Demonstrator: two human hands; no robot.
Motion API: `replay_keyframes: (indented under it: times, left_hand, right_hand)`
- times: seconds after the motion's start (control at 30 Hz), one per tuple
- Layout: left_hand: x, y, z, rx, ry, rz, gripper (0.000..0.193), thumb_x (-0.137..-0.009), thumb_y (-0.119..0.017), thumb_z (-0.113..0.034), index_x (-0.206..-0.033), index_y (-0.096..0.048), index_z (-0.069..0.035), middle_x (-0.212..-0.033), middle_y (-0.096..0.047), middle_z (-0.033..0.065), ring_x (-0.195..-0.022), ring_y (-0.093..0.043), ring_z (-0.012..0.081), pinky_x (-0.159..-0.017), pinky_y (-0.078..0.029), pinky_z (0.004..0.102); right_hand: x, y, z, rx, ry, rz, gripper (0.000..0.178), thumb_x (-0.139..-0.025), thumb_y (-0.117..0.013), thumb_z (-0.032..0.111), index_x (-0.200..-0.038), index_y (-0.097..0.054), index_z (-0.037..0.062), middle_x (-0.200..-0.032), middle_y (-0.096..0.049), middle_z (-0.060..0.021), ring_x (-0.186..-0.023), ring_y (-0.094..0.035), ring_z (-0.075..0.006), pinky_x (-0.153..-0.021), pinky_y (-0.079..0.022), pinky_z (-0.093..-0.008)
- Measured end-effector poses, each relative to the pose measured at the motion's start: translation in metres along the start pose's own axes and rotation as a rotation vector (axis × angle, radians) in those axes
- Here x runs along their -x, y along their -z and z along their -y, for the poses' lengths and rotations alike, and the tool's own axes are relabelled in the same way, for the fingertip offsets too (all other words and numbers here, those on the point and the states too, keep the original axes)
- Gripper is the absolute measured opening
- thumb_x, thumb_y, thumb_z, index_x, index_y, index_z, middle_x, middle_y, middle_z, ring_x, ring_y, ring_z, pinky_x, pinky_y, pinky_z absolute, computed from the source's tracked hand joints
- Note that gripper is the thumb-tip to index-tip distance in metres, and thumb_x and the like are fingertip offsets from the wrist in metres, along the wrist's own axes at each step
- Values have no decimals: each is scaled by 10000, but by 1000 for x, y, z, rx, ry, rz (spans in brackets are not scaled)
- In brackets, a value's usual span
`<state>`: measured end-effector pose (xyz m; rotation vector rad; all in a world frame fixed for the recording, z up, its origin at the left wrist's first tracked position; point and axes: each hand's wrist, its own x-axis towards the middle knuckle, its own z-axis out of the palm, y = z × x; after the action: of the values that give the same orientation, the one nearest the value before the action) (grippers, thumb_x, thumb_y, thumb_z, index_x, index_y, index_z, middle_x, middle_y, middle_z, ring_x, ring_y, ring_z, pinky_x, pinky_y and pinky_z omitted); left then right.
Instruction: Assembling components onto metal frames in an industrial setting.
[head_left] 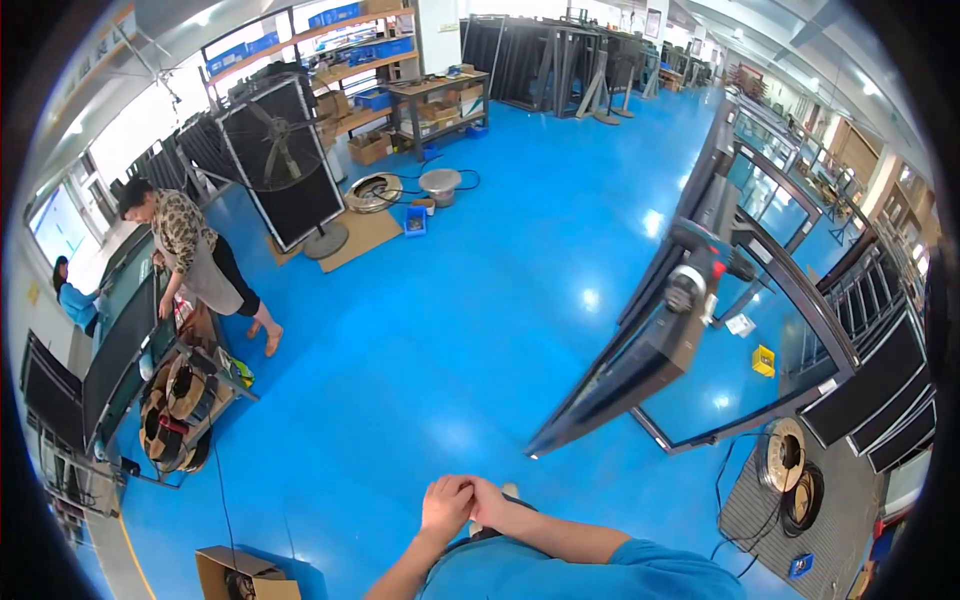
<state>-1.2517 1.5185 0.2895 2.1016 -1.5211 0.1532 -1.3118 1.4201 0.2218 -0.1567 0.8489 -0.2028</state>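
At my waist, near the lower middle, my left hand and my right hand meet, closed with their fingers folded together. No object shows between them, though the palms face away. To the right stands an upright stack of dark framed panels, apart from my hands. A cordless drill with a red-and-black body rests on top of the stack, its chuck end toward me.
A large glazed dark frame leans right of the stack. Cable spools lie on a grey mat at right. An open cardboard box stands lower left. Another person bends over a workbench at left. A pedestal fan stands beyond.
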Motion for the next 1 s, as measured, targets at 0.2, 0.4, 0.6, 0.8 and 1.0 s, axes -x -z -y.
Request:
replay_keyframes:
  times: [0.2,0.4,0.6,0.8,1.0]
  left_hand:
    - [-47,-8,90,-165,222,-8,202,-778,-677,-133,-979,-695,-128,-1126,-666,24,-955,-623,237,-776,-494,346]
    - [-128,35,175,-67,303,82,360,-804,-675,-130,-1163,-657,-118,-1192,-657,42,-1023,-632,272,-844,-524,365]
    - [-213,64,244,76,363,10,404,-866,-659,-157,-1267,-621,-128,-1297,-600,78,-1035,-627,301,-883,-529,386]
    - [-274,33,310,344,715,-105,308,-858,-659,-149,-1164,-651,-121,-1194,-605,61,-1012,-617,292,-853,-530,384]
    - [-405,9,422,228,136,14,129,-853,-619,-162,-976,-636,-126,-1079,-594,67,-835,-591,265,-761,-503,372]
  right_hand:
    - [-79,-89,11,93,-167,10,277,-987,-522,286,-909,-665,63,-1009,-695,-103,-907,-660,-210,-745,-520,-279]
    - [-176,-182,31,185,-291,36,281,-992,-529,306,-866,-634,79,-844,-661,-80,-747,-617,-183,-629,-485,-294]
    - [-268,-300,122,165,-373,283,261,-1004,-538,284,-818,-583,107,-715,-571,-28,-594,-496,-125,-508,-375,-272]
    - [-353,-335,158,248,-510,445,271,-1014,-546,266,-779,-541,130,-607,-496,16,-466,-395,-78,-407,-284,-253]
    - [-422,-399,222,277,-417,319,220,-1014,-537,260,-857,-577,111,-720,-556,-8,-580,-473,-98,-488,-356,-257]
